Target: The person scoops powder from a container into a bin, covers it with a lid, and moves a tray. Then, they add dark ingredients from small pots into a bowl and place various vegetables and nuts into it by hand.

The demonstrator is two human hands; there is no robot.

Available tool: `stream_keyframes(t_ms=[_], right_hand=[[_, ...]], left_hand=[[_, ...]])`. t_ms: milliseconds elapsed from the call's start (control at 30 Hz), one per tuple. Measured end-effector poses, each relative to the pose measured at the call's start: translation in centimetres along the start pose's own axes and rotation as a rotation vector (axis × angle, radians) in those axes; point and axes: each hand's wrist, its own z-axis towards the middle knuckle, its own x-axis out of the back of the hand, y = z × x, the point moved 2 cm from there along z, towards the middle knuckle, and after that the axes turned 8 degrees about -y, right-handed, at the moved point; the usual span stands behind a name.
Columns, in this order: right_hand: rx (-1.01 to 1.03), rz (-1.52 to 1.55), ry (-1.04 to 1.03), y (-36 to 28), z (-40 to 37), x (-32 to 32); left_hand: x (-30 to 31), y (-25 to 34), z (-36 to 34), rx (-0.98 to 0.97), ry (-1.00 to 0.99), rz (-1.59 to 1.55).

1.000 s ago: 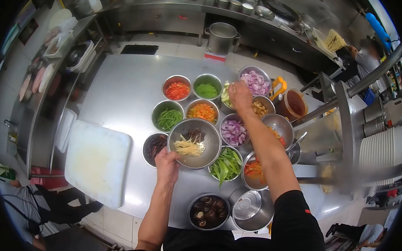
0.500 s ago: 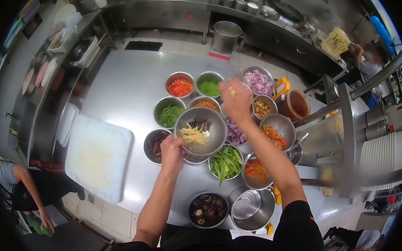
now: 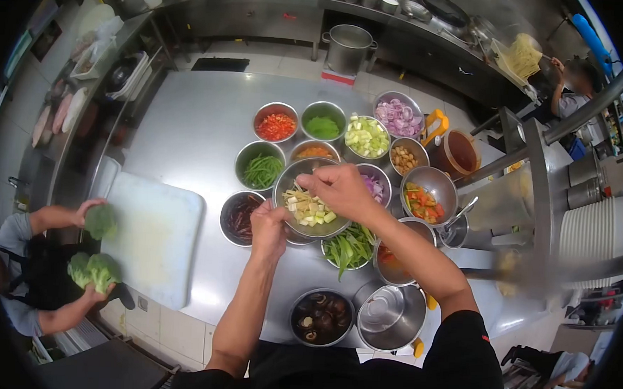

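My left hand (image 3: 269, 229) grips the rim of a metal bowl (image 3: 284, 181) at its lower left. Pale strips and light green chopped pieces (image 3: 311, 208) lie inside it. Over the bowl's upper right is my right hand (image 3: 336, 189), fingers bent together; whether anything is between them is hidden. Around the bowl stand metal containers of chopped green-white vegetable (image 3: 367, 136), red chopped peppers (image 3: 275, 126), green beans (image 3: 263, 171), dried dark red chillies (image 3: 242, 217) and green leaf pieces (image 3: 349, 247).
A white cutting board (image 3: 153, 239) lies on the steel table (image 3: 196, 118). At left a co-worker's hands hold broccoli (image 3: 95, 271). Mushrooms (image 3: 321, 318) and an empty pot (image 3: 391, 318) stand at the near edge. Another person is at the upper right.
My right hand has come from the chopped green-white vegetable container to over the bowl, where light green pieces now lie. The co-worker at left has raised broccoli beside the board.
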Motion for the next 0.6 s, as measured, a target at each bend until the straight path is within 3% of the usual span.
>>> stream_keyframes(t_ms=[33,100,300,367,500,600], right_hand=[[-0.001,0.0,0.0,0.2,0.1,-0.1],[0.352,0.012,0.215,0.3,0.4,0.2],[0.14,-0.283,0.495,5.1,5.2,8.8],[-0.013,-0.562,0.402,7.7,7.2,10.3],[0.032,-0.698,0.221,10.7,9.3,10.3],[-0.077,-0.767,0.087,11.8,10.0,9.7]], left_hand=[[0.0,0.0,0.0,-0.002,-0.004,0.01],[0.1,-0.1,0.0,-0.003,-0.007,0.02],[0.6,-0.5,0.4,-0.009,0.007,0.035],[0.4,-0.7,0.5,-0.013,0.024,0.021],[0.7,-0.5,0.6,0.011,0.021,0.065],[0.6,-0.3,0.3,-0.026,0.023,0.05]])
